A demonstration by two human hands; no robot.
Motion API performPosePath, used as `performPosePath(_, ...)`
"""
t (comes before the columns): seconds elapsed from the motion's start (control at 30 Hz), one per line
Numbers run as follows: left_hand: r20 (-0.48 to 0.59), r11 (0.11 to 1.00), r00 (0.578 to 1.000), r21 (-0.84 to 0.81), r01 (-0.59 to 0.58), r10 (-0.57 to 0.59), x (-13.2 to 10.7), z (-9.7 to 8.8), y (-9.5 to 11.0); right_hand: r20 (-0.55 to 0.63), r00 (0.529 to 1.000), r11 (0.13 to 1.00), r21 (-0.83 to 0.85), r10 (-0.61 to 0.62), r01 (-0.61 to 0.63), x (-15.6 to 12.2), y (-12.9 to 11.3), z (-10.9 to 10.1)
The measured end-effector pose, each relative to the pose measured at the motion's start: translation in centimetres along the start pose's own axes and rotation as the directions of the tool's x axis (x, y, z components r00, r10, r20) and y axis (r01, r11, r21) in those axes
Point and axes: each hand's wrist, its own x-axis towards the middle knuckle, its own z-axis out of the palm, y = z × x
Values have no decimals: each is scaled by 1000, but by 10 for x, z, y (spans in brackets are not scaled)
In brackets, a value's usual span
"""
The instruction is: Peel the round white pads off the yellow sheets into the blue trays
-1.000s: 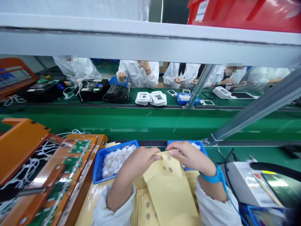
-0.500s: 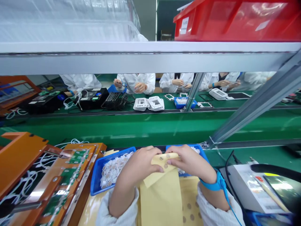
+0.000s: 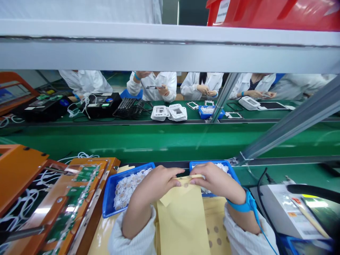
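Note:
Both hands hold a yellow paper sheet with round grey-brown dots (image 3: 186, 185) by its top edge, above the bench. My left hand (image 3: 159, 182) has its thumb in front of the sheet's left end and its index finger stretched just behind. My right hand (image 3: 208, 177), with a blue band at the wrist, pinches the right end between thumb and fingers. Below lies a plain yellow paper sheet (image 3: 183, 226). A blue tray of white round parts (image 3: 107, 198) stands left of my left hand. Another blue tray (image 3: 233, 171) lies partly hidden behind my right hand.
An orange fixture with green circuit boards (image 3: 77, 198) stands on the left. A white box-like device (image 3: 281, 209) and cables are on the right. A metal shelf (image 3: 170, 53) crosses overhead, with a slanted post (image 3: 287, 124). Co-workers in white coats sit across the green line.
The dotted sheet has tipped, so its top edge shows nearly edge-on. My left index finger has straightened. The head view has shifted slightly, and a co-worker opposite has raised one hand.

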Motion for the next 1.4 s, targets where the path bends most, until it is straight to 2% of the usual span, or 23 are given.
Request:
performPosePath(0.17, 35, 1000, 999, 13, -7, 7, -2, 1, 1, -4, 1000, 1000, -17, -6, 6, 2, 1, 2)
performPosePath(0.37, -55, 997, 997, 57, -53, 56, 0, 2, 10, -42, 999, 999, -30, 13, -14, 3, -3, 5)
performPosePath(0.5, -107, 996, 994, 84, -15, 24, 2, 4, 15, -195, 981, 1000, 0, -11, 12, 2, -6, 4)
performPosePath(0.57, -94, 997, 995, 74, -11, 18, 2, 4, 15, -277, 960, 999, 19, -44, 51, 1, -7, 2)
performPosePath(0.63, -75, 998, 997, 59, -15, 20, 2, 4, 15, -307, 950, 997, 28, -61, 73, 1, -8, 1)
performPosePath(0.83, -60, 998, 998, 63, -22, 26, 2, 3, 16, -269, 961, 997, 26, -68, 78, 2, -7, 2)
performPosePath(1.07, -25, 997, 1000, 79, -9, 11, 3, 2, 17, -281, 956, 995, 31, -81, 94, 2, -5, 2)
performPosePath(1.23, 27, 992, 998, 113, 50, -53, 3, 4, 8, -309, 949, 994, 51, -72, 92, -1, -5, -2)
performPosePath(1.4, 30, 973, 987, 179, 148, -156, 11, 11, -13, -408, 909, 990, 73, -79, 119, -9, -4, -10)
